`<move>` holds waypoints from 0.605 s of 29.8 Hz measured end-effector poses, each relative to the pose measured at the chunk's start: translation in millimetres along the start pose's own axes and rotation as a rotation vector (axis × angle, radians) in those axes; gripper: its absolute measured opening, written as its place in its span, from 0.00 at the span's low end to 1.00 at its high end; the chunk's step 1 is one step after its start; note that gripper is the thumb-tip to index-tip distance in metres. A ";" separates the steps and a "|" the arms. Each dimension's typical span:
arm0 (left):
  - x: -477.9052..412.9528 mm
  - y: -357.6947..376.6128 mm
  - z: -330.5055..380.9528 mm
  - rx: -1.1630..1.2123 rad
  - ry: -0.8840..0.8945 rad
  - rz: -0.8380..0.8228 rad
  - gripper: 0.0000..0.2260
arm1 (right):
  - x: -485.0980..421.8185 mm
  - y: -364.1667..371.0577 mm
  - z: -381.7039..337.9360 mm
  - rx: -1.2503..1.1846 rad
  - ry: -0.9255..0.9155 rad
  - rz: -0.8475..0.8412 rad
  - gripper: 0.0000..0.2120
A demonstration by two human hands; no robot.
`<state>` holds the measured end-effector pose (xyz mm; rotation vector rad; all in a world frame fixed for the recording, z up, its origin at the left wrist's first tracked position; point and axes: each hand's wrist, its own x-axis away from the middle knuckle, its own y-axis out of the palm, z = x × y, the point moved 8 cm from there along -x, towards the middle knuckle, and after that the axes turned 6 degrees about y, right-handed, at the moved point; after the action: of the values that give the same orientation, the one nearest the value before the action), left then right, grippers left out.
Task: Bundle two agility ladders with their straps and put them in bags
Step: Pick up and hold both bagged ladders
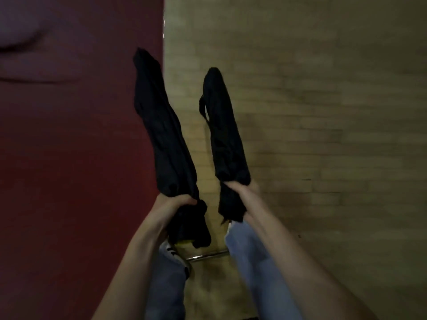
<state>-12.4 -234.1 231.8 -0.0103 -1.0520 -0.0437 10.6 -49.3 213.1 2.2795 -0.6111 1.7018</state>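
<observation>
The left hand (175, 203) grips one long black bag (161, 125) in the middle of the frame; the right hand (242, 188) grips the other black bag (224, 128) just beside it, above the wood floor (323, 112)

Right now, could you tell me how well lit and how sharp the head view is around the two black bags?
Head view: dim and soft throughout; the left bag and right bag, gripped by the left hand and right hand, read as near-featureless black; the wooden floor blurs toward the right edge.
</observation>
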 end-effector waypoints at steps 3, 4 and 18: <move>61.3 24.1 57.6 -0.049 0.027 -0.056 0.25 | 77.1 -18.5 -37.7 0.084 -0.059 -0.022 0.20; 85.9 31.6 78.3 -0.077 0.052 -0.065 0.29 | 105.6 -29.3 -53.2 0.093 -0.086 -0.021 0.19; 299.1 211.7 362.7 -0.132 0.497 -0.377 0.20 | 399.0 -147.0 -317.9 -0.012 -0.650 -0.008 0.26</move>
<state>-170.4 -21.1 673.9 0.0762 -0.5413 -0.4365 -99.0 139.5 697.0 2.8117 -0.7154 0.9144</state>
